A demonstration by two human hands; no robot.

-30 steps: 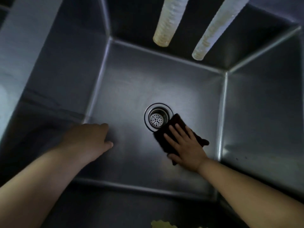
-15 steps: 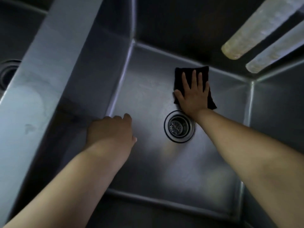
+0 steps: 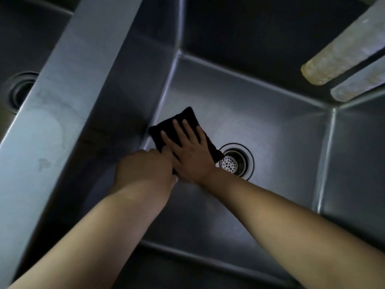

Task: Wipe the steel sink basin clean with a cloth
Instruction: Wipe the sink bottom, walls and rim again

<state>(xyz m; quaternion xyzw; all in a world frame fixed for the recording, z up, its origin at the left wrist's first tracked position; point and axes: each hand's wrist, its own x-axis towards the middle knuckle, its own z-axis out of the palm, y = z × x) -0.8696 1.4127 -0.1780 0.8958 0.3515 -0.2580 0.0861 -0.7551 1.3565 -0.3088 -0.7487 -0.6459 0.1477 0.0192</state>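
The dark folded cloth lies flat on the floor of the steel sink basin, by the left wall and just left of the drain strainer. The right hand presses it with fingers spread straight. The left hand sits just beside it, knuckles up; its grip cannot be told. The cloth looks soft, light and limp, best handled by a flat palm, since it likely slides easily on steel.

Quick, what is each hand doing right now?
Left hand: fingers hidden, cannot tell.
Right hand: open, fingers flat, pressing the dark folded cloth on the steel sink floor.
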